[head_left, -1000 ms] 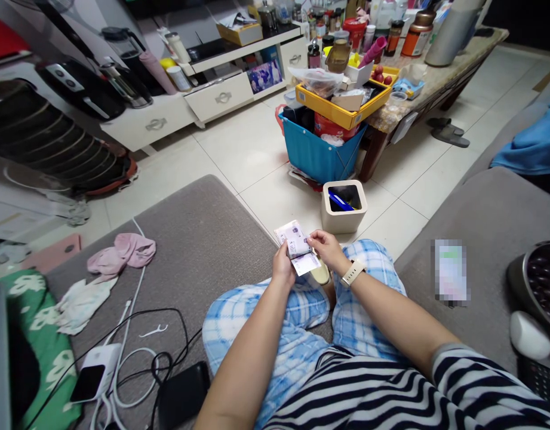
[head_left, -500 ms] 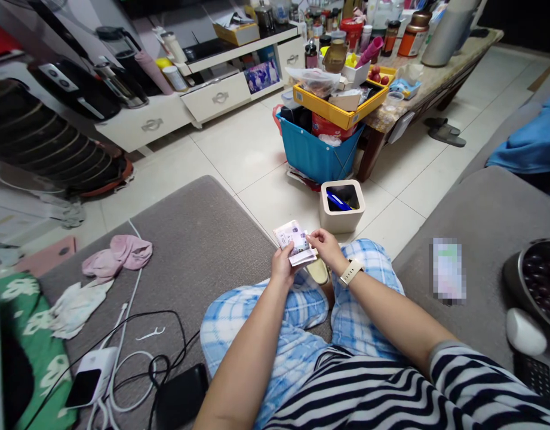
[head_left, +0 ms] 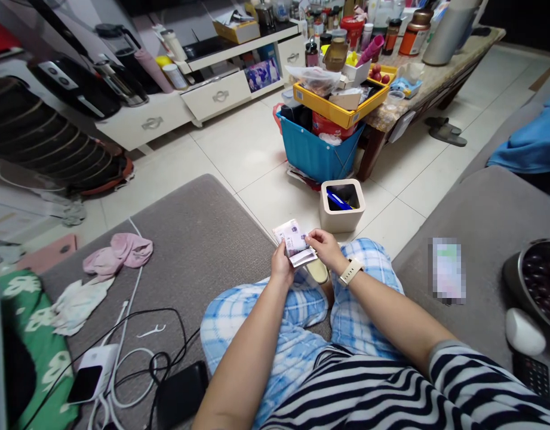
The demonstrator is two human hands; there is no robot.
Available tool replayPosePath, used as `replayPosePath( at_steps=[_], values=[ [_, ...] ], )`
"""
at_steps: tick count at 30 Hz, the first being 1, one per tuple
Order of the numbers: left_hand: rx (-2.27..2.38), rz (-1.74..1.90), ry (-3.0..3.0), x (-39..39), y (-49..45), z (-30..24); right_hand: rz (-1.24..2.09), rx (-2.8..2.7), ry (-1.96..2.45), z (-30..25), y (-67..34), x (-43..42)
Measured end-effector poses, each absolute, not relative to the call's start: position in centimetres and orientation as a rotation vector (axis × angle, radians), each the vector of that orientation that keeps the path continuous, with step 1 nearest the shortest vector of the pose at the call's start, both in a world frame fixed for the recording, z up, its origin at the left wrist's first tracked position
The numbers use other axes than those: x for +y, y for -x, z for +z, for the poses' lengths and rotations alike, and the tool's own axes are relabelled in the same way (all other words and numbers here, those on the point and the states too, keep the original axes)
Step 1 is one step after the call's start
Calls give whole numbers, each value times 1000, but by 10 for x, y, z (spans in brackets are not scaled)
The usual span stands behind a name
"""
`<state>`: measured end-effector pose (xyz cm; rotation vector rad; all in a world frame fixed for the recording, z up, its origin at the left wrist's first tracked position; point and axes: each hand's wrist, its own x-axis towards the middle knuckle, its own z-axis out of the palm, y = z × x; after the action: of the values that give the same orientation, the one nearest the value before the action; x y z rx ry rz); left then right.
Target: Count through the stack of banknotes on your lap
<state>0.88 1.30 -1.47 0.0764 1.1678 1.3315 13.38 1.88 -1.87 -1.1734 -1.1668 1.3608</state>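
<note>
I sit on a grey sofa (head_left: 198, 245) in blue plaid trousers. Over my knees, my left hand (head_left: 281, 266) grips a small stack of banknotes (head_left: 293, 242) from below, thumb across them. My right hand (head_left: 325, 248), with a pale watch at the wrist, pinches the right edge of the same notes with fingertips closed. The top note is pinkish with print and is fanned slightly to the left.
A white square bin (head_left: 341, 206) stands on the tiled floor ahead. A blue crate (head_left: 317, 155) under a yellow tray (head_left: 340, 110) sits beside a cluttered table (head_left: 431, 77). Cables, a phone (head_left: 84, 382) and cloths lie on the sofa to my left. A bowl (head_left: 532, 286) is at right.
The lower note that stuck out towards me has been drawn in under the stack. Both hands have stayed over my knees, shifting only slightly.
</note>
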Motion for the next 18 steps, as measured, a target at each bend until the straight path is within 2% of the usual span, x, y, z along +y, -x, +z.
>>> replayPosePath(
  at_steps=[18],
  values=[
    [1151, 1340, -118, 12, -6, -19, 1472, -1107, 1075, -11, -133, 17]
  ],
)
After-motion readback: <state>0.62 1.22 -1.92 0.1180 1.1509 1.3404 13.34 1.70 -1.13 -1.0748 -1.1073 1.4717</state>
